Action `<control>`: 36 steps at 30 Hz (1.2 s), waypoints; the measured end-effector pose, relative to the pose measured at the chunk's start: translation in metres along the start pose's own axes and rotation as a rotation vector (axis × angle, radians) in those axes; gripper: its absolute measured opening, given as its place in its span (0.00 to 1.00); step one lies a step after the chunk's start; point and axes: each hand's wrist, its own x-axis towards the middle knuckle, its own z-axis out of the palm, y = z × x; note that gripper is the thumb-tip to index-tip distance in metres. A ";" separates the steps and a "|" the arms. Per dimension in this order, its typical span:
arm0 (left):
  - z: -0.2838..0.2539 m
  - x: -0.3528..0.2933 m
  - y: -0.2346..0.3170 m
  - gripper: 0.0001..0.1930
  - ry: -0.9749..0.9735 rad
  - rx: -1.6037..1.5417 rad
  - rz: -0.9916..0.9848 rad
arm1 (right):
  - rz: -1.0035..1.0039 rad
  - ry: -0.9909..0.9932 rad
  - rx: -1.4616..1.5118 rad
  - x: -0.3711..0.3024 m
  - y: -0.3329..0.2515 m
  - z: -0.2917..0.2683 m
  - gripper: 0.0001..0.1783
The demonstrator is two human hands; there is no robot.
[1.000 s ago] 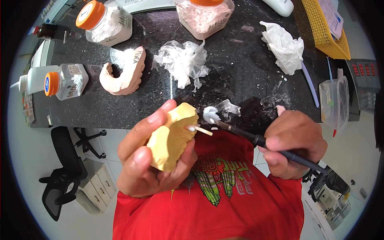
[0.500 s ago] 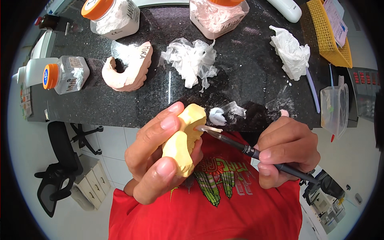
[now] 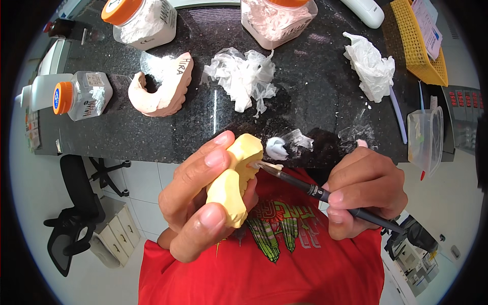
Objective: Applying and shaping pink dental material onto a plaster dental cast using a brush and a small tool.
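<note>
My left hand grips a yellow plaster dental cast by its sides, fingers behind and thumb along the near end. The cast is tilted, with its inner curve toward the right. My right hand pinches a dark-handled paintbrush, whose pale tip touches the cast's inner side. A short whitish strip sticks out of the cast beside that tip. Just beyond the cast, a dab of white paste lies on the counter. A small pink bit shows past my right fingers; I cannot tell whether they hold it.
On the black speckled counter stand a pink dental cast, a small powder jar, a white powder jar and a pink powder jar. Crumpled tissues, a yellow basket and a clear tub sit there too.
The yellow cast has turned slightly in my left hand. Less of the whitish strip now shows beside the brush tip. My right hand keeps almost the same place.
</note>
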 end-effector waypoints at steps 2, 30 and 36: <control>0.000 0.001 0.001 0.38 -0.008 -0.012 -0.002 | 0.006 0.016 0.011 0.000 -0.001 -0.002 0.12; -0.001 0.000 -0.001 0.39 -0.025 0.005 0.005 | 0.017 -0.028 0.018 -0.002 -0.001 -0.004 0.13; -0.002 0.000 -0.001 0.39 -0.033 0.007 0.008 | 0.002 -0.011 0.007 -0.002 0.000 -0.002 0.12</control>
